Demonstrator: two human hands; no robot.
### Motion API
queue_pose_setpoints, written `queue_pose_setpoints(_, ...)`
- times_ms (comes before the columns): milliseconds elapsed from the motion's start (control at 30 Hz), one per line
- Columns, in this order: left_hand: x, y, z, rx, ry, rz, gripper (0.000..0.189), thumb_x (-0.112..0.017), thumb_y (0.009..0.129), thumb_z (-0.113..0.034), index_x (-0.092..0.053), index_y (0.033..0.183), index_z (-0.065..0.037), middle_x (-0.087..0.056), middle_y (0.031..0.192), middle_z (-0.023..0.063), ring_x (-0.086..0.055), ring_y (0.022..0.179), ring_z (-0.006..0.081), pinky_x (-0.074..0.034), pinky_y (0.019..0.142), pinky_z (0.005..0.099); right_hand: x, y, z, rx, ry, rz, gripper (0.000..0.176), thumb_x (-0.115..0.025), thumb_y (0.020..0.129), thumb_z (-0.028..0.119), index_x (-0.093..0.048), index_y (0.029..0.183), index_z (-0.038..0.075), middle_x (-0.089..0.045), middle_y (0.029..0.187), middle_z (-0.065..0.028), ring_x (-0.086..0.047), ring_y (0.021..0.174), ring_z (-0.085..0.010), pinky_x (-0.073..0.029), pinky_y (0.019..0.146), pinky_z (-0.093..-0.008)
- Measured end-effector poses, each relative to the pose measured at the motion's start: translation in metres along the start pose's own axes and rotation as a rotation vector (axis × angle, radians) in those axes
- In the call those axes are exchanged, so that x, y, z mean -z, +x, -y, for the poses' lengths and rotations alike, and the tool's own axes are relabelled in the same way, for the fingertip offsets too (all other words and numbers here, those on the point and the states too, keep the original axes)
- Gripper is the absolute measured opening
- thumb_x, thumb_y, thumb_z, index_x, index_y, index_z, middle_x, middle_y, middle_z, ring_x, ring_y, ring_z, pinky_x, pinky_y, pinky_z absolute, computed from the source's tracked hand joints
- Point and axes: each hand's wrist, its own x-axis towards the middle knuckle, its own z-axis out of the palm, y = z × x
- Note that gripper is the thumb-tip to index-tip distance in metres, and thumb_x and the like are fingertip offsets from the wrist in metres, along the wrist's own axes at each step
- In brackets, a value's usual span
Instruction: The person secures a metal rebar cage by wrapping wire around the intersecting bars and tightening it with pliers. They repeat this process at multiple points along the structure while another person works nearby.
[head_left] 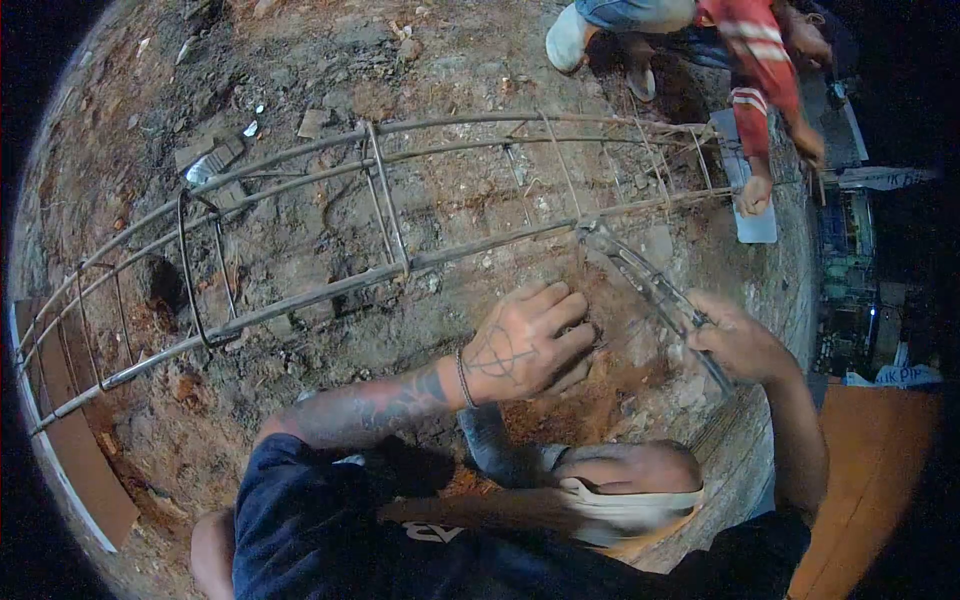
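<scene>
A long rebar cage [330, 288], made of steel bars with square stirrups [390, 215], stretches across the view above the dirt. My right hand [740, 342] is wrapped round the handles of long pincers [648, 280]. Their jaws meet the near bar of the cage at a stirrup. My left hand [530, 345], with a bracelet at the wrist, hovers below that bar and left of the pincers. Its fingers are curled in, and whatever they may hold is hidden. It does not touch the cage.
At the upper right, another person in a red striped sleeve [752, 120] has a hand [755, 195] at the cage's far end. Brown boards [75, 450] lie under its left end. Broken block pieces [210, 160] and rubble lie behind. An orange-brown panel [875, 480] stands at lower right.
</scene>
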Motion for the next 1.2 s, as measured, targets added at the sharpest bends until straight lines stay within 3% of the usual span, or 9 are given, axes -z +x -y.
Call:
queue_pose_setpoints(133,0.019,0.011,-0.001,-0.007,-0.025,0.205,0.039,-0.065,0.06,-0.028,-0.057,0.089,-0.003,-0.049,0.084,0.0125,-0.05,0.074,0.0259,-0.04,0.059,0.0398,-0.008,-0.006,0.014,-0.08,-0.214,-0.062,0.021,-0.049,0.076,0.011,-0.048,0.094,0.0,-0.056,0.071,-0.011,-0.058,0.065,-0.0208,-0.045,0.057,-0.0352)
queue_pose_setpoints(267,0.033,0.085,0.003,0.092,-0.266,-0.283,0.054,-0.065,0.061,-0.032,-0.055,0.103,0.001,-0.055,0.087,0.0159,-0.053,0.076,0.0362,-0.043,0.069,0.0446,-0.019,-0.005,0.002,0.227,-0.687,-0.289,0.03,-0.052,0.078,0.015,-0.043,0.101,-0.002,-0.058,0.072,-0.0207,-0.06,0.069,-0.0344,-0.046,0.061,-0.045)
queue_pose_setpoints(333,-0.005,0.108,0.028,-0.129,-0.171,0.019,0.062,-0.065,0.063,-0.037,-0.05,0.11,0.001,-0.056,0.089,0.0168,-0.053,0.083,0.0396,-0.044,0.073,0.0449,-0.025,-0.007,0.022,0.039,-0.888,-0.314,0.04,-0.054,0.078,0.017,-0.037,0.108,-0.004,-0.058,0.075,-0.0256,-0.058,0.075,-0.0417,-0.045,0.067,-0.0498)
queue_pose_setpoints(400,-0.009,0.132,0.023,0.015,-0.219,0.95,0.055,-0.066,0.064,-0.037,-0.054,0.103,0.0,-0.058,0.083,0.02,-0.056,0.078,0.0363,-0.046,0.065,0.0435,-0.03,-0.007,0.033,-0.018,-1.012,-0.319,0.044,-0.055,0.078,0.016,-0.034,0.11,-0.005,-0.058,0.075,-0.0245,-0.058,0.075,-0.0409,-0.046,0.067,-0.049)
queue_pose_setpoints(500,-0.053,0.099,0.034,-0.174,-0.08,0.164,0.04,-0.066,0.062,-0.035,-0.06,0.085,-0.003,-0.057,0.065,0.0199,-0.058,0.064,0.0335,-0.046,0.058,0.0424,-0.027,-0.018,0.034,0.001,-1.079,-0.377,0.047,-0.058,0.077,0.018,-0.035,0.111,-0.005,-0.06,0.074,-0.0215,-0.059,0.071,-0.0388,-0.046,0.064,-0.0474)
queue_pose_setpoints(733,-0.057,0.088,0.02,-0.026,0.053,0.167,0.04,-0.067,0.06,-0.04,-0.059,0.082,-0.008,-0.061,0.076,0.0133,-0.06,0.066,0.0318,-0.043,0.053,0.0428,0.007,-0.031,0.01,-0.225,0.23,0.081,0.038,-0.059,0.082,0.037,-0.056,0.088,0.0,-0.058,0.063,-0.0188,-0.055,0.052,-0.0322,-0.046,0.052,-0.0437)
queue_pose_setpoints(967,-0.073,0.108,0.036,-0.264,-0.011,-0.225,0.038,-0.063,0.065,-0.044,-0.057,0.083,-0.011,-0.053,0.067,0.0086,-0.056,0.061,0.0313,-0.043,0.059,0.0452,0.006,-0.021,-0.003,-0.046,-1.002,-0.461,0.025,-0.059,0.081,0.027,-0.054,0.081,0.002,-0.057,0.065,-0.0233,-0.057,0.063,-0.042,-0.045,0.056,-0.0498)
queue_pose_setpoints(1067,-0.083,0.121,0.045,-0.006,0.04,0.529,0.04,-0.06,0.067,-0.037,-0.059,0.076,0.002,-0.06,0.078,0.0218,-0.06,0.075,0.037,-0.048,0.069,0.044,0.012,-0.007,-0.023,-0.021,-1.015,-0.503,0.027,-0.06,0.081,0.028,-0.054,0.08,0.002,-0.057,0.064,-0.0218,-0.057,0.064,-0.0412,-0.044,0.057,-0.0475)
queue_pose_setpoints(1200,-0.092,0.117,0.055,-0.163,0.218,0.62,0.038,-0.058,0.071,-0.036,-0.058,0.071,0.002,-0.06,0.07,0.0206,-0.061,0.075,0.0352,-0.049,0.069,0.0409,0.017,0.013,-0.055,0.109,-0.984,-0.509,0.023,-0.061,0.08,0.024,-0.053,0.083,0.003,-0.058,0.068,-0.0206,-0.057,0.065,-0.0409,-0.044,0.058,-0.0476)
